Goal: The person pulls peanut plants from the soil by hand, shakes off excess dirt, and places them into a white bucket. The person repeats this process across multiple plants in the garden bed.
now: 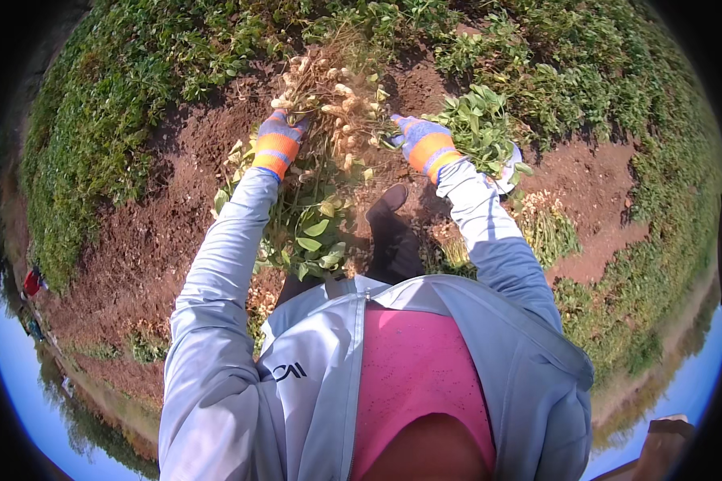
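Note:
My left hand (280, 139), in a purple and orange knit glove, is closed around the stems of a bunch of uprooted peanut plants (319, 198). Pale pods and tangled roots (343, 111) stick up from the bunch, between my two hands. Its leaves hang down toward my body. My right hand (422, 139), gloved alike, grips the stems of another peanut plant (478, 117), with green leaves spreading to the right of the wrist. The fingers of both hands are partly hidden. Dust blurs the air around the pods.
Reddish-brown soil (174, 174) lies around me, with standing peanut plants (114, 108) ahead and along both sides. Pulled plants with pods (547, 225) lie on the ground at right. My boot (391, 201) is below my hands. A person in red (33, 281) is far off at left.

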{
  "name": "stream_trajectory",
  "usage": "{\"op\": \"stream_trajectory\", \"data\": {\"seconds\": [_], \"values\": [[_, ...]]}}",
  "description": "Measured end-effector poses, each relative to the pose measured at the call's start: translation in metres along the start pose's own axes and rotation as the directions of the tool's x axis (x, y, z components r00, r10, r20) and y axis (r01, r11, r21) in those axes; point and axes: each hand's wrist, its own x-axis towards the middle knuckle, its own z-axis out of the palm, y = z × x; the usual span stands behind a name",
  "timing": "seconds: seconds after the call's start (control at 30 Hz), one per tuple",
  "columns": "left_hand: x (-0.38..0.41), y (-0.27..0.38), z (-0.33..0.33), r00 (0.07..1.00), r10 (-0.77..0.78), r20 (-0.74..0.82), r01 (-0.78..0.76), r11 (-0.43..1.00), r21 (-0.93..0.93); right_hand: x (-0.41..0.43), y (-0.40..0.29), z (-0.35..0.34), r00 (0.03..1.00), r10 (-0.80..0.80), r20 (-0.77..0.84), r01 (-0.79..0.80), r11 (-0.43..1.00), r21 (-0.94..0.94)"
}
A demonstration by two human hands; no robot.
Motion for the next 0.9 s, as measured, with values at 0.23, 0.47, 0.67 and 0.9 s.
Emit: {"op": "stream_trajectory", "data": {"seconds": [0.23,0.47,0.67,0.9], "values": [[-0.028,-0.020,-0.022,0.999,0.053,-0.003,-0.050,0.947,0.317,0.019,-0.075,0.008,0.988,0.046,0.148,-0.016,0.980,-0.199],[-0.036,-0.084,-0.069,0.998,0.062,0.016,-0.064,0.967,0.247,0.022,-0.133,0.028,0.973,0.076,0.218,-0.055,0.994,-0.099],[-0.014,-0.154,-0.117,0.992,-0.123,0.040,0.129,0.971,-0.200,0.016,-0.113,0.027,0.981,0.143,0.131,-0.102,0.955,-0.279],[-0.047,-0.140,-0.110,0.936,-0.152,0.316,0.286,0.852,-0.438,0.030,-0.188,0.079,0.962,-0.255,0.093,0.271,0.884,-0.382]]}}
